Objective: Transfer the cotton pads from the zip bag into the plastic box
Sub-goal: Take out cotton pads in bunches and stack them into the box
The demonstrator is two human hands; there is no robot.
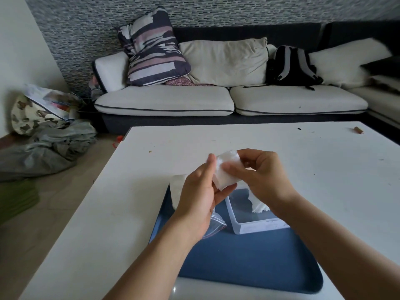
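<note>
Both hands hold a small stack of white cotton pads (226,169) above the table. My left hand (201,191) cradles the stack from the left and below, thumb up along its side. My right hand (262,174) pinches the stack from the right. Below them a clear plastic box (257,221) stands on a blue tray (249,260), with some white cotton pads (259,205) showing inside it under my right wrist. The clear zip bag (215,225) with a red seal lies on the tray left of the box, partly hidden by my left wrist. More white material (178,189) sits behind my left hand.
The white table (303,159) carries a small brown object (358,130) at its far right. A sofa (216,100) with cushions and a black backpack (292,66) stands beyond. Bags and clothes (43,135) lie on the floor at left.
</note>
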